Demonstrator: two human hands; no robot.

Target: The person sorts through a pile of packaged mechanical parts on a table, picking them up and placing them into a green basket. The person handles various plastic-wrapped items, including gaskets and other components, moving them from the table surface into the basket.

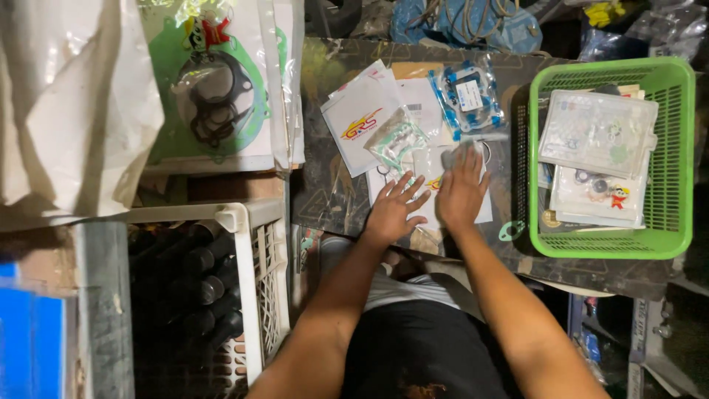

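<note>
Spread across the dark patterned table (332, 199): a white slatted plastic crate (255, 295) at the left holding dark cylindrical parts, and a green perforated plastic basket (683, 148) at the right stacked with clear flat packets of small gaskets and rings. Between them, a loose fan of white and clear plastic gasket packets (402, 122), lying just beyond and partly beneath both hands. Left hand (391, 210) flat with fingers (408, 188) spread, right hand (462, 192) beside it and slightly farther forward, fingers together, pressing the nearest white packet (428, 174), neither pinching anything.

Dim workshop; dark cluttered table (332, 199), green basket (676, 155) right, white crate (255, 222) left.
</note>
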